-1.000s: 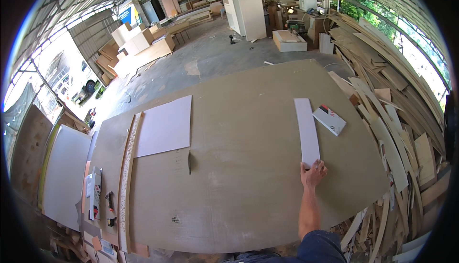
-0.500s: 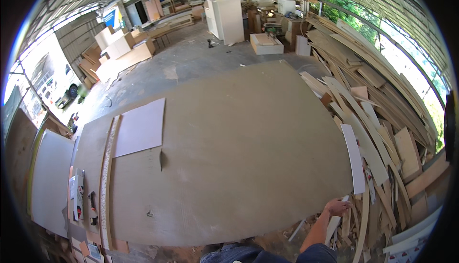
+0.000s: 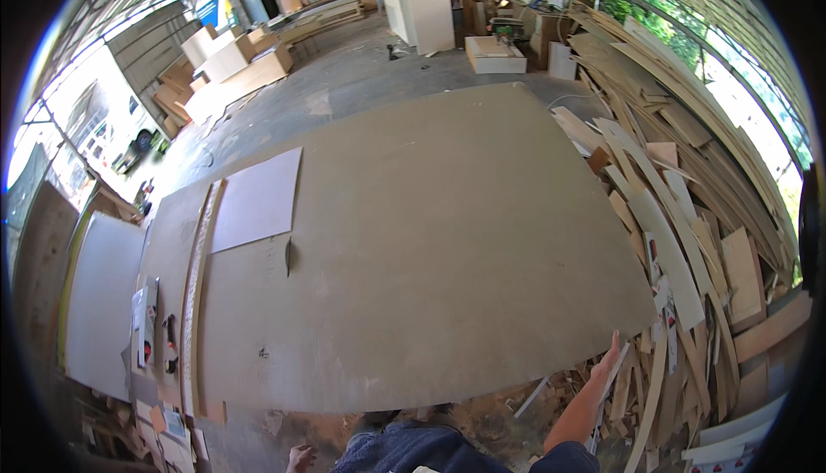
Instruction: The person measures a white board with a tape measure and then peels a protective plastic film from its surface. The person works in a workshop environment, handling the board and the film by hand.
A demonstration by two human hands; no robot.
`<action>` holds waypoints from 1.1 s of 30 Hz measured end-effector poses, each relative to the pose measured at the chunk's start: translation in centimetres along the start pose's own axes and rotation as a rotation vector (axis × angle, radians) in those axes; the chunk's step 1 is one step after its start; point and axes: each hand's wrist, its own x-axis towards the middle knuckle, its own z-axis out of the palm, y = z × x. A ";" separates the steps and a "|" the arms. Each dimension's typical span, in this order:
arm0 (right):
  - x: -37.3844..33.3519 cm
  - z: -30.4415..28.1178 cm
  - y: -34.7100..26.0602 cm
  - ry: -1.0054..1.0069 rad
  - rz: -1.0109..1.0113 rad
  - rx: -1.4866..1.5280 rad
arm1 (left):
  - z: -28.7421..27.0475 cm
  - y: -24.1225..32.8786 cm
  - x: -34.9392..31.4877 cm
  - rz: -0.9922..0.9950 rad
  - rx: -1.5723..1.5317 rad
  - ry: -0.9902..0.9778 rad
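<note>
A large brown sheet board (image 3: 447,241) spreads out in front of me. Just off its near right corner is my right hand (image 3: 607,358), its fingers stretched upward and nothing plainly gripped in them. A thin white strip (image 3: 613,380) runs close alongside this hand and forearm; whether they touch is hard to tell. My left hand (image 3: 301,457) hangs below the near edge of the board, small and partly cut off, its fingers loosely bent with no object visible. On the board's left part lie a white rectangular panel (image 3: 258,200) and a long narrow wooden strip (image 3: 201,301).
Wood offcuts (image 3: 662,215) are heaped along the right side, against stacked long planks (image 3: 731,163). A level-like tool (image 3: 148,322) and a small black-and-orange tool (image 3: 170,335) lie at the left. A white cabinet (image 3: 422,13) stands at the back on the grey floor (image 3: 344,73).
The white strip that lay along the board's right edge has left that place. My right hand's fingers have straightened upward. My left hand has come into view, and the view has tilted down slightly.
</note>
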 end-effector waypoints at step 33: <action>-19.4 37.6 -3.0 -0.296 -0.641 -0.770 | -9.8 15.1 15.0 0.771 -0.250 0.858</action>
